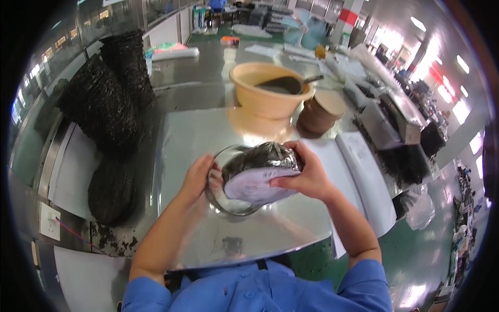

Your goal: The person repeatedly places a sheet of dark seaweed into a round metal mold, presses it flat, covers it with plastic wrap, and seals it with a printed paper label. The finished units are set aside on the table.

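Observation:
My right hand grips a round dark stack wrapped in clear film, with a white printed paper label on its face. The thumb presses on the label and the fingers wrap the far edge. My left hand is closed around the left side of a round clear container, which the wrapped stack partly overlaps. Whether the stack lies inside the container or in front of it I cannot tell. Both are held over a shiny metal sheet on the table.
Beyond stands a yellow plastic basin with dark contents and a scoop. A stack of brown discs sits beside it. Tall stacks of dark, thin sheets rise at left. White papers and clear plastic bins lie at right.

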`<state>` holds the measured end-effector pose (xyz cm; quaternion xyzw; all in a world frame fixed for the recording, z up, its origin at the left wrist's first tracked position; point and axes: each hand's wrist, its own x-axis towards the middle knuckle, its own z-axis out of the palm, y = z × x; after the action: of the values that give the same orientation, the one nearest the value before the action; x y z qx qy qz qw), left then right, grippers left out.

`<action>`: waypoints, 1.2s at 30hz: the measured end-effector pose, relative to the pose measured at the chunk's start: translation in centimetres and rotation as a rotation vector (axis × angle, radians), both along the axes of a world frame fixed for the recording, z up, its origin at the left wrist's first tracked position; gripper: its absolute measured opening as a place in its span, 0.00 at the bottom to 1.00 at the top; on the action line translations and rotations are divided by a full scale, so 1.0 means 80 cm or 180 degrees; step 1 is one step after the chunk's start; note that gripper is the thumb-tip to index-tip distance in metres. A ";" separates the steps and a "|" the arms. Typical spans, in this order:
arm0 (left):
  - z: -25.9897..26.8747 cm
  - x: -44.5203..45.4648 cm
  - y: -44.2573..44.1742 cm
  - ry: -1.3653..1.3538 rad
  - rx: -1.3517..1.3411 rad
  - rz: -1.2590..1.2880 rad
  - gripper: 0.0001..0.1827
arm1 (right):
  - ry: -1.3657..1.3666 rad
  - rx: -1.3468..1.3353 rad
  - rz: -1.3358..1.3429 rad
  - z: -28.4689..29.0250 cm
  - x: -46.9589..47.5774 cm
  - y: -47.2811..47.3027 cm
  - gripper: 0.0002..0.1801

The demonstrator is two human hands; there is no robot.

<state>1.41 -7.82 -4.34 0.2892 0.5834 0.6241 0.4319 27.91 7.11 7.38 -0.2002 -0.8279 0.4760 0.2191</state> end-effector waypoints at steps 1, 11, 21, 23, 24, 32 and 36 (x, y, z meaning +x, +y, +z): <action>-0.007 -0.012 -0.004 0.1298 -0.0406 0.0122 0.22 | -0.0017 -0.0703 -0.0136 0.008 0.005 -0.001 0.50; 0.038 0.008 -0.164 0.3576 -0.0464 -0.2198 0.10 | 0.1640 -0.2433 0.1065 0.058 -0.095 0.043 0.30; -0.006 0.030 -0.200 0.3355 0.0026 -0.2389 0.11 | -0.0615 0.2567 0.1283 -0.150 -0.031 -0.061 0.14; 0.000 0.027 -0.193 0.3099 -0.0248 -0.2587 0.12 | -0.0516 0.2167 0.0844 -0.147 -0.024 -0.051 0.12; -0.002 0.023 -0.185 0.2966 -0.0393 -0.2690 0.13 | -0.0587 0.1883 0.0627 -0.136 -0.017 -0.051 0.12; 0.100 -0.087 -0.063 0.1694 -0.0091 -0.0100 0.16 | 0.2344 0.2550 0.2588 -0.081 -0.007 -0.151 0.15; 0.147 -0.039 -0.054 0.2588 0.0540 -0.1048 0.28 | 0.1076 0.3226 0.1644 -0.229 -0.032 -0.045 0.08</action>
<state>-1.69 -12.14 7.46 0.6345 0.5987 0.4282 0.2358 25.33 3.50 -10.95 0.2160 -0.9275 0.0845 0.2933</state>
